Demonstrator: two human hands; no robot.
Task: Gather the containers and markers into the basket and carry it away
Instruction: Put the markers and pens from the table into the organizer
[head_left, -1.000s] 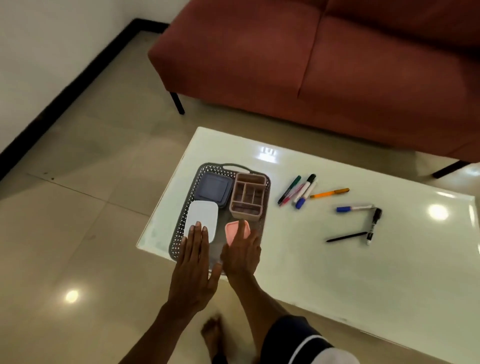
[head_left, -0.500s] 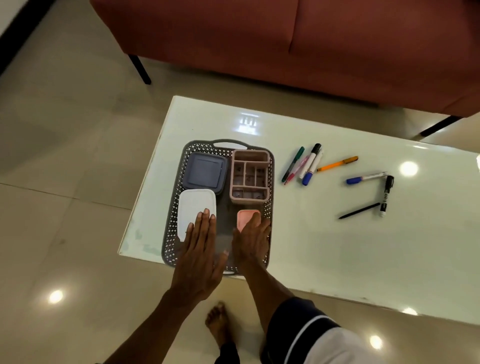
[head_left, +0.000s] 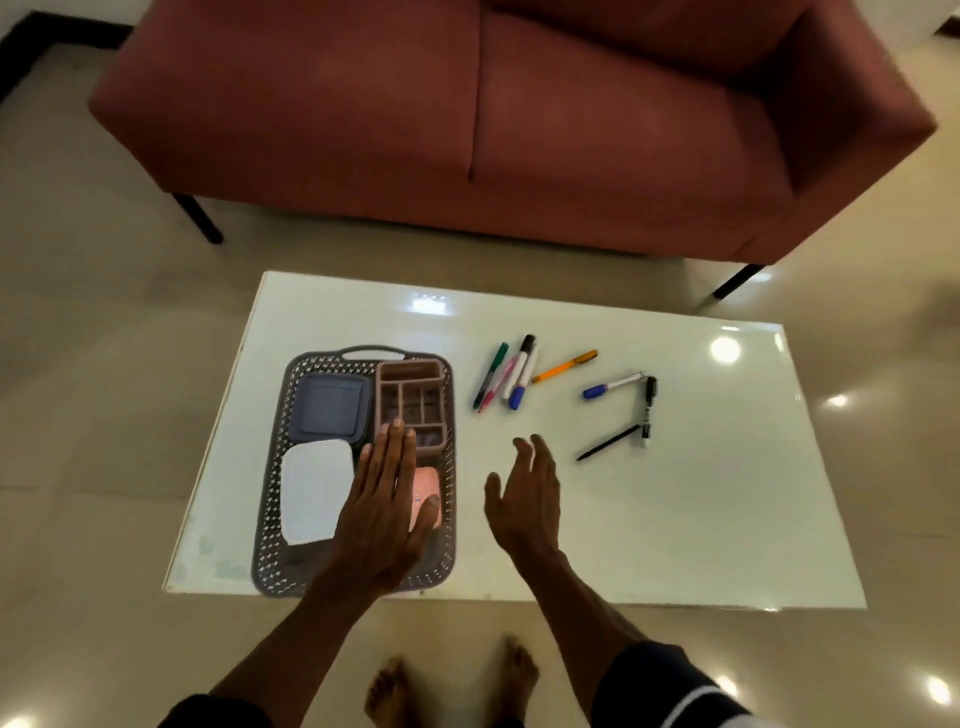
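Neither hand grasps anything. Left hand (head_left: 382, 512) lies flat, fingers extended, palm down over the basket (head_left: 270, 525); whether it presses the contents or merely hovers cannot be told. Right hand (head_left: 524, 501) is open and relaxed, fingers loosely spread, poised above the bare table (head_left: 675, 519) just beyond the basket's right wall.

Beneath and around the left hand sit the containers, all inside the basket: a white lidded box (head_left: 314, 491) to its left, a blue lidded box (head_left: 327, 410) beyond that, a pink divided organiser (head_left: 410, 395) under and ahead of the fingertips, and a small pink box (head_left: 428, 493) partly hidden by the thumb side.

Ahead and to the right of the right hand lie the markers, all outside the basket: a cluster of four (green (head_left: 491, 374), pink (head_left: 497, 384), black-capped (head_left: 519, 366), blue-capped (head_left: 522, 387)), an orange pen (head_left: 564, 366), a blue-capped marker (head_left: 613, 385), a black marker (head_left: 648, 410) and a thin black pen (head_left: 608, 443), the nearest to the fingertips.

Judged stage: containers gathered, markers not yet.

Risks: round barrels on a glossy top may roll away if nudged during a grab; sweeping several together may scatter them; markers dropped loosely could slip through the perforated walls or off the shallow rim when lifted; the basket's near end overhangs the table edge, so downward pressure there may tip it.
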